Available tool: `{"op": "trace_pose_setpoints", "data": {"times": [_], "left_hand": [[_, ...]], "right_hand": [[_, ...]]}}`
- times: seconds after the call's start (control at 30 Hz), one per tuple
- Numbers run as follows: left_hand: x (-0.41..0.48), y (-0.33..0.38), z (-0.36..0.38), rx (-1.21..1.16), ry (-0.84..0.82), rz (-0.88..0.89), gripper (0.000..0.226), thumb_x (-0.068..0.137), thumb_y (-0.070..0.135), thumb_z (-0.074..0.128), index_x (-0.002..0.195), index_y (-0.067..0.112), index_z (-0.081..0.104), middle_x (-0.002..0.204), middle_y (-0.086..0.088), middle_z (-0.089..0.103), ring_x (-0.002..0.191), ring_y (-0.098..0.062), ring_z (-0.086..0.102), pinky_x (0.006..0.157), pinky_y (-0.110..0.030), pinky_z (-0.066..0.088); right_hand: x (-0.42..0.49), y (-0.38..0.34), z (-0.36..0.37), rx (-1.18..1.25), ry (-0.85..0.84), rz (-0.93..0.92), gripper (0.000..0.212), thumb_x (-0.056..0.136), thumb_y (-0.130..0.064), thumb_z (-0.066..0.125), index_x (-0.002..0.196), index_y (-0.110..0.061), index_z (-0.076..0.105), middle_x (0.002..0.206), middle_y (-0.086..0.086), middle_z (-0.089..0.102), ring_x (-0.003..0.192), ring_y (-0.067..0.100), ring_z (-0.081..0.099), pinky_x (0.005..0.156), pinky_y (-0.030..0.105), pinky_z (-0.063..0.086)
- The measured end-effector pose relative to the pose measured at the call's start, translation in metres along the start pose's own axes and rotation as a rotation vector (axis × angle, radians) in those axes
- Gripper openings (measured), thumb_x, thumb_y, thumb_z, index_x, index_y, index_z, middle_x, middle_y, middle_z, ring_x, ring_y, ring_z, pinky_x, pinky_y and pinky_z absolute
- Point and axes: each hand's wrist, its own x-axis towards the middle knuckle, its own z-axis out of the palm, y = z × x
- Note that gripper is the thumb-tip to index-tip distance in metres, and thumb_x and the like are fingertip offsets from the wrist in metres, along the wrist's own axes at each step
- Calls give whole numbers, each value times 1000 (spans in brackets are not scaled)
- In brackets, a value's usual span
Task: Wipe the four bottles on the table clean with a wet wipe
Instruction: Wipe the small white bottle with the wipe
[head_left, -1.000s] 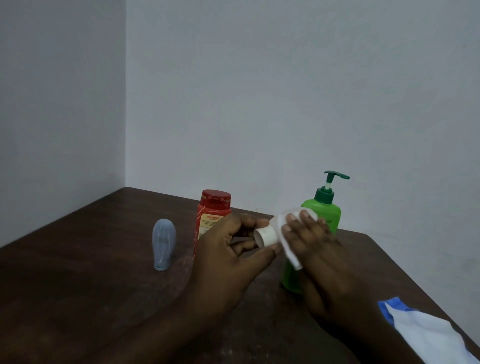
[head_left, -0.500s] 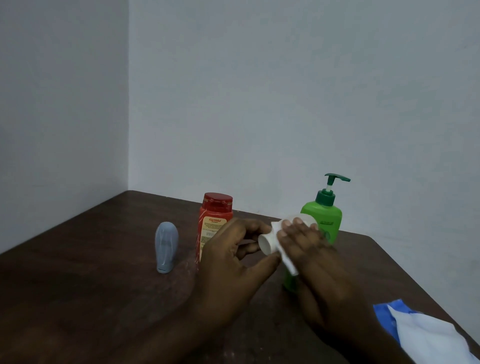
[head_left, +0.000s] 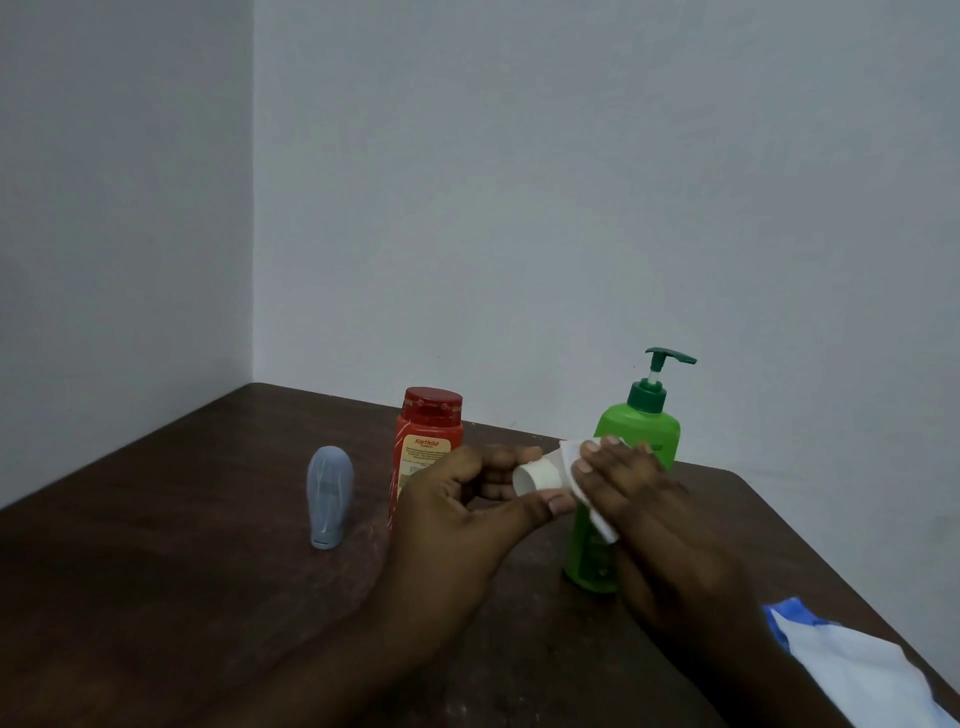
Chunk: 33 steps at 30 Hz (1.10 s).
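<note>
Head view: white bottle (head_left: 537, 477) held sideways above the dark table (head_left: 156, 597), wet wipe (head_left: 587, 493) pressed on it.
Left hand (head_left: 457, 519) pinched on its cap end between thumb and fingertips; right hand (head_left: 654, 519) curled over wipe and bottle body. Behind, upright: green pump bottle (head_left: 639, 441), red bottle (head_left: 428, 441), grey bottle (head_left: 329, 496) further left. Blue-and-white wipes pack (head_left: 857, 670) near the right edge.
</note>
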Motion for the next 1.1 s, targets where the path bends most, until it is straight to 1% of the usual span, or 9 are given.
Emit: {"op": "trace_pose_setpoints", "data": {"times": [0.13,0.23,0.37,0.57,0.67,0.77,0.87,1.0,1.1], "left_hand": [[3,-4,1,-126,5,-82,41,60,15,87,99,8,76,97,4,80,83,-6,75,70,-18,58],[3,-5,2,-186,3,-122,41,60,12,87,98,4,74,98,0,81,86,-13,77,70,-20,60],[2,-6,1,-166,10,-143,45,61,19,89,104,9,77,97,-9,79,91,-27,76,76,-30,63],[-1,-4,5,-201,-23,-156,43,57,15,87,93,4,66,107,2,80,94,-16,77,73,-25,61],[0,-2,6,-246,-8,-173,43,54,16,87,92,5,68,102,-1,80,91,-16,77,72,-26,62],[0,1,6,-330,-22,-207,44,59,8,83,101,-1,71,90,-2,80,86,-15,77,71,-24,61],[-1,3,6,-370,-33,-235,41,61,6,82,99,1,70,95,-4,80,89,-16,77,72,-25,62],[-3,2,3,-48,-52,-34,34,65,7,90,90,14,67,105,4,77,102,-9,74,77,-23,61],[-5,0,-2,235,-93,297,34,76,7,90,92,27,68,99,6,69,104,-7,71,80,-19,60]], "right_hand": [[-3,12,-5,-84,65,120,42,94,-4,48,133,-1,62,145,12,56,138,23,51,114,44,42],[-2,-4,0,-49,77,53,40,97,-1,44,133,2,61,145,15,55,140,27,50,119,43,38],[0,-14,3,21,39,-34,40,96,1,47,134,1,59,145,14,57,140,29,50,118,47,39],[-2,14,-5,-35,97,158,45,92,0,44,133,-1,63,143,13,58,141,22,49,117,42,40],[-1,0,0,-27,104,88,41,94,1,44,131,3,63,142,17,58,140,28,51,114,50,42],[0,-16,4,15,65,-32,36,101,-2,46,133,2,61,145,17,56,142,33,47,116,54,39],[-1,-5,1,-9,68,-7,37,100,-1,45,134,2,60,146,17,55,143,35,45,116,57,37],[-1,12,-6,-14,140,125,43,94,4,41,132,2,61,143,16,57,141,31,50,118,53,37],[0,-4,-3,5,121,61,42,91,4,46,130,6,62,142,19,57,139,32,51,112,56,43]]}}
